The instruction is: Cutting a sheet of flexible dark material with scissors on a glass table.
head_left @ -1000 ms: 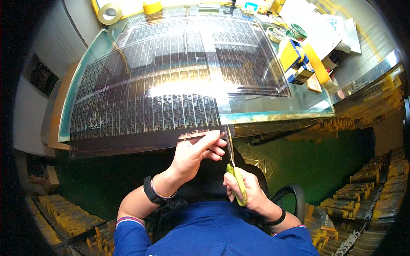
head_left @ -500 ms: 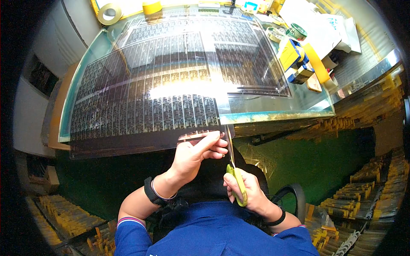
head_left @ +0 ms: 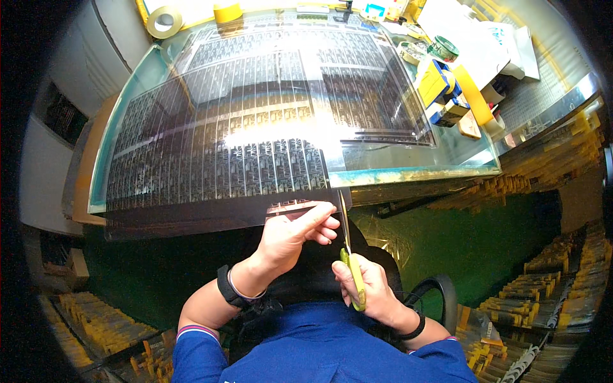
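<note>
A large dark transparent film sheet [head_left: 191, 172], printed with rows of fine patterns, lies over the table and hangs past its front edge. My left hand [head_left: 287, 239] pinches its near edge close to the right corner, thumb on top and the other fingers curled below. In my right hand [head_left: 377, 290] is a pair of scissors with yellow-green handles [head_left: 356, 281], fingers wrapped round them. Their long blades [head_left: 345, 220] point away from me, tips at the sheet's right edge just beside my left fingertips. Glare hides part of the printed pattern.
Beneath the sheet is a glass-topped table [head_left: 421, 173] carrying another printed film [head_left: 370, 76]. A blue and yellow tape dispenser [head_left: 440, 92] stands at the right, near a green round container [head_left: 444, 48]. Tape rolls [head_left: 164, 22] sit at the back left. Racks of yellow-tagged items [head_left: 543, 287] flank the green floor.
The scissor handles have come closer together and turned slightly in my right hand. My left hand has dipped a little toward me with the sheet's edge.
</note>
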Motion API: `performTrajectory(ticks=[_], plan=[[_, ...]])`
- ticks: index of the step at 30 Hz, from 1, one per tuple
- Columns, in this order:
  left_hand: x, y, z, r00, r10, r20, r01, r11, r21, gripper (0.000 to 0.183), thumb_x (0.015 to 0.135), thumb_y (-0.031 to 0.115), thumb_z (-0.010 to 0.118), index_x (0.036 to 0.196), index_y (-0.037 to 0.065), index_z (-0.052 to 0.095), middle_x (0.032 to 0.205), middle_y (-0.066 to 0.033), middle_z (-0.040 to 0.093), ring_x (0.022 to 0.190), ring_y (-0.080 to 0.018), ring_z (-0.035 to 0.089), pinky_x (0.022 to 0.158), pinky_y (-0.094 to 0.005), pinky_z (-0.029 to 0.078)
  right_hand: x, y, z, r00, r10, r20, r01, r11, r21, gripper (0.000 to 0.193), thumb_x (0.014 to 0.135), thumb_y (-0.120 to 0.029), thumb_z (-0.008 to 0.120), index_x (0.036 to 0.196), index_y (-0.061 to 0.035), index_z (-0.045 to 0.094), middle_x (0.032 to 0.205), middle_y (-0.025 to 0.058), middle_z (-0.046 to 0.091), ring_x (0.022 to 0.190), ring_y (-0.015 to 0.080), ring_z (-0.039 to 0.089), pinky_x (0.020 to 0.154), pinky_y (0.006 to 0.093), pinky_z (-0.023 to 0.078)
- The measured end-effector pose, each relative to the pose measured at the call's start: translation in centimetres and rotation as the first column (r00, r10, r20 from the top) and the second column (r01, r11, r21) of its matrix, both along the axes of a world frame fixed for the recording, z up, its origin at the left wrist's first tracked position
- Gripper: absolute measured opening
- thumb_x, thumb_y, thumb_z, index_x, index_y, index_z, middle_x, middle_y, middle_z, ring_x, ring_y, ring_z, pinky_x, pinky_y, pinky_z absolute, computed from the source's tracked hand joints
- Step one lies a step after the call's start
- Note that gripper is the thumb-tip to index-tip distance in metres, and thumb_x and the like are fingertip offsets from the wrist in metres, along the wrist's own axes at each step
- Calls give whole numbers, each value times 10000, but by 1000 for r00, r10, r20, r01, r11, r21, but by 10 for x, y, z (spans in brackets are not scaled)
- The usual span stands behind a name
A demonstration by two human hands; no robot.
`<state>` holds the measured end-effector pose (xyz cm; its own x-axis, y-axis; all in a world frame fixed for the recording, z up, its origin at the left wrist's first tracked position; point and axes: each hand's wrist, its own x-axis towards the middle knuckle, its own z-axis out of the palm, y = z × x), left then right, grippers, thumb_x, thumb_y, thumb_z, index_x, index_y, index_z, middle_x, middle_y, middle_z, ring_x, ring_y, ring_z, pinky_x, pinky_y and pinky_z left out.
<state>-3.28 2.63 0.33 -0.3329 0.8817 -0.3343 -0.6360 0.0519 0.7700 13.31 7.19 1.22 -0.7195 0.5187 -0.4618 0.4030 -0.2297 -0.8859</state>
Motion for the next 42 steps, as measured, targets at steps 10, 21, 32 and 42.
performTrajectory(ticks=[10,21,32,42], plan=[[-2,-4,-3,998,-65,-6,65,998,-18,201,817,160,574,937,-2,584,743,-84,606,616,-131,572,529,-220,455,1,2,0,1000,6,18,-9,982,187,346,844,-297,545,617,-47,469,451,1,442,394,85,444,371,245,358],[4,9,5,986,62,-157,-60,998,21,215,817,232,580,859,23,609,714,-25,579,580,-82,503,528,-206,389,-23,-14,-51,856,-70,-512,16,994,-109,484,883,-474,316,1005,-11,389,916,94,424,808,156,452,718,305,410],[16,7,10,985,71,-158,-74,997,-15,143,775,153,633,846,30,624,744,4,585,661,-61,520,602,-199,417,-54,-18,-39,883,-80,-463,212,947,241,433,885,-508,219,880,-100,365,673,-35,306,568,67,285,500,229,263],[20,8,11,983,48,-177,-47,999,14,120,794,174,605,797,55,614,675,15,560,588,-55,495,524,-197,388,-58,-21,-39,825,-143,-547,254,958,133,461,923,-371,251,1150,20,342,1076,164,433,1017,241,411,882,341,312]])
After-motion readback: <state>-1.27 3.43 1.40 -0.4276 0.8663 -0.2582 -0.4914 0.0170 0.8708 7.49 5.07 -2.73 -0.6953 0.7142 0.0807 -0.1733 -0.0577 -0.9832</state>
